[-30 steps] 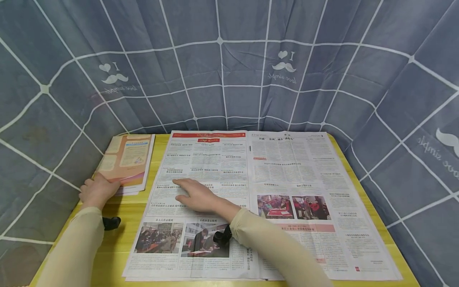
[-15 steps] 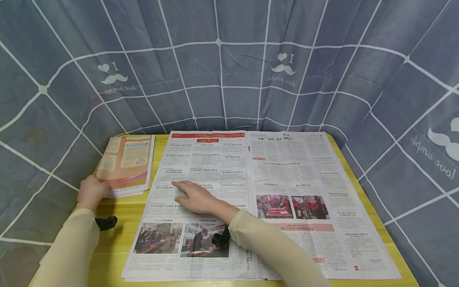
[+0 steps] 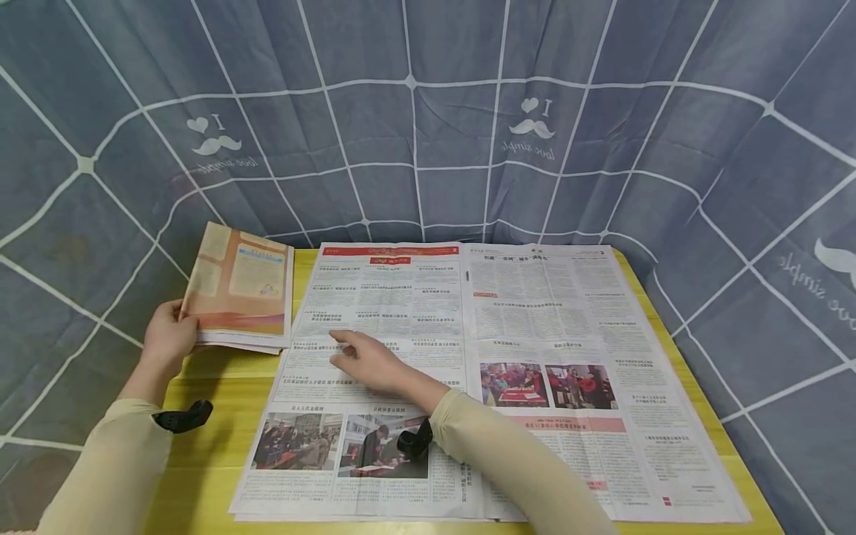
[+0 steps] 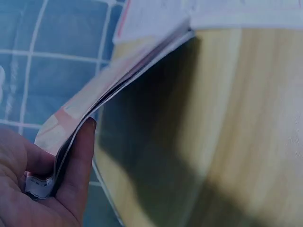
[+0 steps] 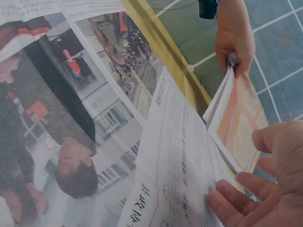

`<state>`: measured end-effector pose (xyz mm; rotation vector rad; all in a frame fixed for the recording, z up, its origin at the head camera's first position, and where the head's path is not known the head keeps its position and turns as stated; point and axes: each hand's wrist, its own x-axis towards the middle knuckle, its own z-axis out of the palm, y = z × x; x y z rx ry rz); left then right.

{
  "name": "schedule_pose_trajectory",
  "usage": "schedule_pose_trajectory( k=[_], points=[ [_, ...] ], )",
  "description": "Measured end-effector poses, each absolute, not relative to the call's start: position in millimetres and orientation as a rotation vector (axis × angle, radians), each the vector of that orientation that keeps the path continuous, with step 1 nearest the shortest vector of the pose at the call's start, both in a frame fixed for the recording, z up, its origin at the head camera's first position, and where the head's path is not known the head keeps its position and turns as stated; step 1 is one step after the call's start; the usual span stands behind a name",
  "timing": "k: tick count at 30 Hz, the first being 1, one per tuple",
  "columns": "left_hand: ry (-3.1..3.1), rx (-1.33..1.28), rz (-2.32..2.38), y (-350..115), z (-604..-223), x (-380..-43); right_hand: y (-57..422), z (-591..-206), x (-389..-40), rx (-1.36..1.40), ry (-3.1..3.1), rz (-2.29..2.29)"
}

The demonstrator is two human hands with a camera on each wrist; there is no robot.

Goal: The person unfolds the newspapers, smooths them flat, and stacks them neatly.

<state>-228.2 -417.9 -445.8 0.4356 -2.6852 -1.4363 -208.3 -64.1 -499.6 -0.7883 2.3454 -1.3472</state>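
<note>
My left hand (image 3: 170, 334) pinches the left edge of a few stacked booklets (image 3: 247, 293), thumb on top and fingers underneath. The top cover is orange and pink with a pale text panel. In the left wrist view the held side of the booklets (image 4: 109, 80) is raised and bowed, with a dark shadow under it, while the far side comes down by the newspaper. My right hand (image 3: 371, 360) is over the left page of a spread newspaper (image 3: 535, 319), fingers relaxed and holding nothing. In the right wrist view its fingertips are right at the paper.
The newspaper covers most of the yellow wood-grain table (image 3: 221, 446). Blue-grey curtains (image 3: 455, 126) with white grid lines enclose the table's back and sides. Black straps (image 3: 183, 417) are on the wrists.
My left hand has gone from lying at the booklets' lower left corner to gripping their left edge and raising it, tilting the stack toward the newspaper. My right hand has barely moved.
</note>
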Motion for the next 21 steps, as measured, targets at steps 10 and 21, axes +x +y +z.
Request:
schedule_pose_trajectory(
  k=[10, 21],
  points=[
    [-2.603, 0.280, -1.553, -373, -411, -224, -57, -495, -216, -0.616, 2.212, -1.588],
    [-2.502, 0.092, -1.846, -312, -401, -221, -45, -489, -226, -0.454, 2.050, -1.868]
  ],
)
